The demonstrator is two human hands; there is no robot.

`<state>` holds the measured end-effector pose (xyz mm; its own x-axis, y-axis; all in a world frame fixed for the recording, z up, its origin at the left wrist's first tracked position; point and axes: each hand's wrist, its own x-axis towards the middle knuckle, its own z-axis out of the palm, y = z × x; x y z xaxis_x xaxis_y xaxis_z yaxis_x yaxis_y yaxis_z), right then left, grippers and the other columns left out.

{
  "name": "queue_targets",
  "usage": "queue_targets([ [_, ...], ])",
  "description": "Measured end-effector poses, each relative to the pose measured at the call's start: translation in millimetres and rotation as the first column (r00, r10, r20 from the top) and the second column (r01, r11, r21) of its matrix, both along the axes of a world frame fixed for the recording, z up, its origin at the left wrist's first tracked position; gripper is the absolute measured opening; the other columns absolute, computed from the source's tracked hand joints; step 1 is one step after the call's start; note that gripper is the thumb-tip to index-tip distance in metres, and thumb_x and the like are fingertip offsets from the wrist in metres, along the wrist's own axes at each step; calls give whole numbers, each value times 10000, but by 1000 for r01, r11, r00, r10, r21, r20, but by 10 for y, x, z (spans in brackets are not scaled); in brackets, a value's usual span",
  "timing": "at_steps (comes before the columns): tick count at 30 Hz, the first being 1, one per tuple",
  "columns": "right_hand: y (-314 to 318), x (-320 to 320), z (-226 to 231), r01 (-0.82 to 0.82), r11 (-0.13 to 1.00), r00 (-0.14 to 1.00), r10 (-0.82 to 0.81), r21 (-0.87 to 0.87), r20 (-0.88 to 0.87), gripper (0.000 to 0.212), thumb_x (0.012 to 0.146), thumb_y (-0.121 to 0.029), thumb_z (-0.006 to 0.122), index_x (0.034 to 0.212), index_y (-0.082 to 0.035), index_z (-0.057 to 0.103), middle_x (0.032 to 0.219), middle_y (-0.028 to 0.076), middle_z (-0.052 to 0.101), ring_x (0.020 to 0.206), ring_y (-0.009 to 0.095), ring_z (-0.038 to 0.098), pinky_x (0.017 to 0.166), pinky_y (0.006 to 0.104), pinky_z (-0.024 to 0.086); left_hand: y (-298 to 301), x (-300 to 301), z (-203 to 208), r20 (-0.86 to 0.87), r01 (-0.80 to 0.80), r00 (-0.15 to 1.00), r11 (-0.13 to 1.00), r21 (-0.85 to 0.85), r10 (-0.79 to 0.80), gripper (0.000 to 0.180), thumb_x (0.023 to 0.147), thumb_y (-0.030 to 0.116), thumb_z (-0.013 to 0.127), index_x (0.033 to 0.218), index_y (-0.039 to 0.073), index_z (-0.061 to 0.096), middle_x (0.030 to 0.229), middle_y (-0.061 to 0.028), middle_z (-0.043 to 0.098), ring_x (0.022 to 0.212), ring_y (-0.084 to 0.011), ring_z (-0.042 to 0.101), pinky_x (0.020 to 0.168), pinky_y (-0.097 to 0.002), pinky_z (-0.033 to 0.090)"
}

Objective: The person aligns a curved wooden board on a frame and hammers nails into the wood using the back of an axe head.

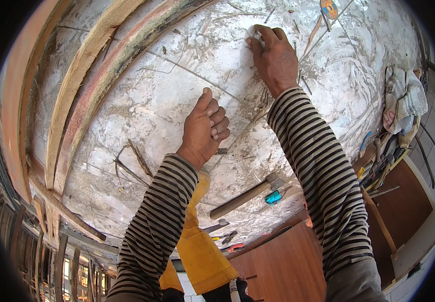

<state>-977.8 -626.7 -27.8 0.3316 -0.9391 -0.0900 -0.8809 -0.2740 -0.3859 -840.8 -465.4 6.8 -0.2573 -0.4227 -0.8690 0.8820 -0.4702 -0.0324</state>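
Two striped sleeves (pixel 152 216) stretched over a whitish, dirt-streaked surface (pixel 142 118). Left hand (pixel 206 128) near the middle, bare, fingers curled in toward the palm and thumb pointing outward — cannot tell whether clasping anything inside. Just beside it, a small dark piece (pixel 222 151) on the surface. Right hand (pixel 276 60) farther out, also bare, thumb and forefinger bent with tips close together — cannot tell whether pinching something or released. Just beyond those fingertips, a thin dark nail (pixel 269 15); near the wrist, another thin nail (pixel 306 85). Between the forearms, a wood-handled hammer (pixel 240 200), with a small teal object (pixel 273 198) just beside its head. Along the left, curved wooden strips (pixel 76 70); far right, crumpled cloths (pixel 408 98).
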Motion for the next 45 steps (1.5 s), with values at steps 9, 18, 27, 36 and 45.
queue_targets([
  [9, -43, -165, 58, 55, 998, 991, -60, 38, 121, 260, 941, -162, 651, 1166, -32, 662, 1007, 168, 727, 873, 342, 706, 803, 432, 572, 38, 46, -6, 147, 38, 989, 999, -33, -33, 370, 1054, 493, 559, 981, 131, 528, 847, 10, 548, 649, -100, 463, 583, -244, 414],
  [18, 1472, 41, 1003, 47, 837, 754, -387, 545, 530, 233, 934, -54, 747, 1103, -56, 587, 955, 51, 726, 722, 77, 645, 639, 249, 531, 123, 174, 33, -3, -6, 1000, 987, -162, 5, 466, 1111, 469, 393, 1124, 57, 611, 936, -64, 671, 900, -218, 692, 767, -359, 576],
  [27, 2488, -823, 801, 584, 552, 433, -832, 594, 348, 165, 1045, -165, 624, 1114, -32, 554, 899, 22, 587, 758, 104, 561, 706, 269, 490, 389, 206, 199, 44, 129, 991, 981, -148, -124, 347, 1090, 433, 495, 974, 126, 608, 829, -7, 628, 816, -183, 634, 774, -341, 544],
  [36, 4641, -1191, 452, 772, 222, 443, -860, 596, -254, 651, 882, -345, 806, 1253, 81, 482, 1055, 192, 636, 883, 270, 625, 819, 385, 529, 1146, 898, 680, 125, 402, 902, 910, 104, -413, 461, 1102, 430, 417, 689, 228, 373, 605, 79, 295, 497, -82, 246, 436, -248, 206],
  [45, 4690, -1921, 915, 634, 57, 232, -965, 771, -120, 199, 895, -244, 680, 915, -67, 590, 818, -17, 549, 744, 99, 488, 664, 303, 400, 2494, 1895, 1375, 178, 811, 536, 562, 166, -825, 244, 994, 212, 482, 768, 153, 413, 661, 47, 314, 516, -78, 276, 443, -289, 225],
])
